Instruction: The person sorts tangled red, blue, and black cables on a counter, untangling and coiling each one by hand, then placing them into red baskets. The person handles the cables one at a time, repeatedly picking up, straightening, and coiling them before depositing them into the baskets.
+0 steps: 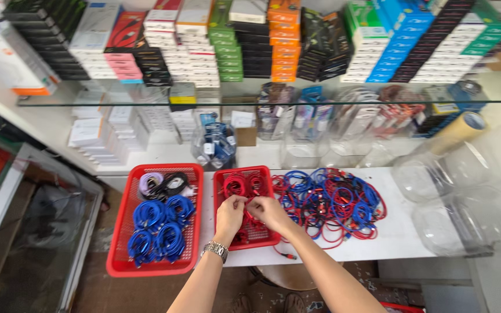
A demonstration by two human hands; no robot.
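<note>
Both my hands hover over a small red basket [222, 175] holding coiled red cables. My left hand [229, 213], with a metal watch on its wrist, pinches a red cable [249, 218] that runs between the two hands. My right hand [268, 210] grips the same red cable from the other side, fingertips almost touching the left. A tangled pile of red and blue cables [333, 201] lies on the white counter just right of the basket.
A larger red basket [122, 264] on the left holds coiled blue, black and lilac cables. Clear plastic jars [465, 214] stand at the right. A jar of small packets [213, 148] sits behind. Stacked boxes fill a glass shelf [250, 102] above.
</note>
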